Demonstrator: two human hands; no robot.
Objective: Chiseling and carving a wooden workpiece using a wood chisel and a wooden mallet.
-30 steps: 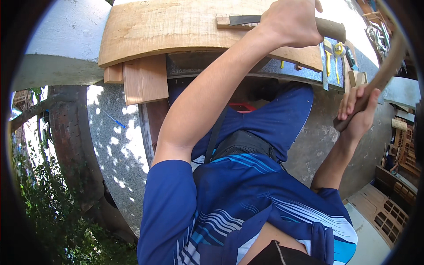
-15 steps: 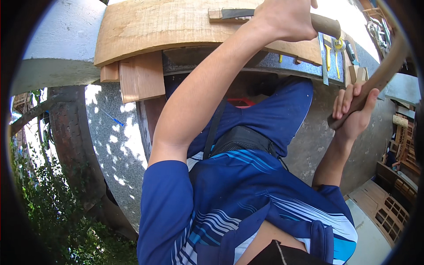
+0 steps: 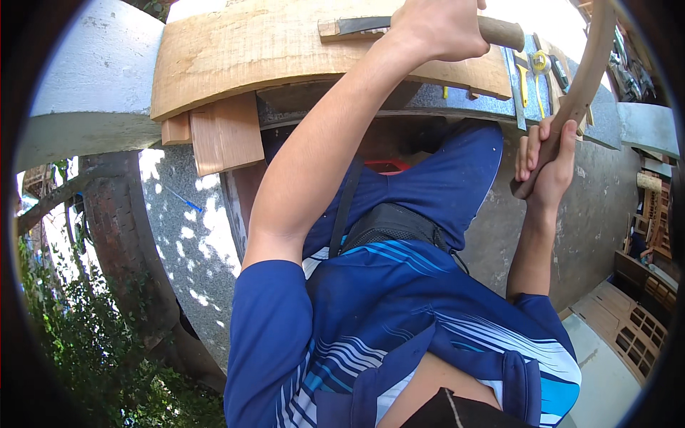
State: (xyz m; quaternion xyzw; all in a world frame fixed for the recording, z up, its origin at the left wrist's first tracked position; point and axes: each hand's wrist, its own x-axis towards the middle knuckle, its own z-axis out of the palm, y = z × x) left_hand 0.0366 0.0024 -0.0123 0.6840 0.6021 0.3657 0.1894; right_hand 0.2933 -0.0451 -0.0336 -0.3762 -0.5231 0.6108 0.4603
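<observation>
Clasping wooden-handled chisel in left grip over broad plank, and grasping curved wooden shaft in right grip.

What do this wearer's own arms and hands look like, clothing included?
Both the left hand and the right hand are ungloved, and no watch or band shows at either wrist. The left sleeve and right sleeve are short and dark blue, leaving the forearms bare. They belong to a dark blue shirt with white and lighter blue stripes.

Wooden handle, top end prob. off-pic
</observation>
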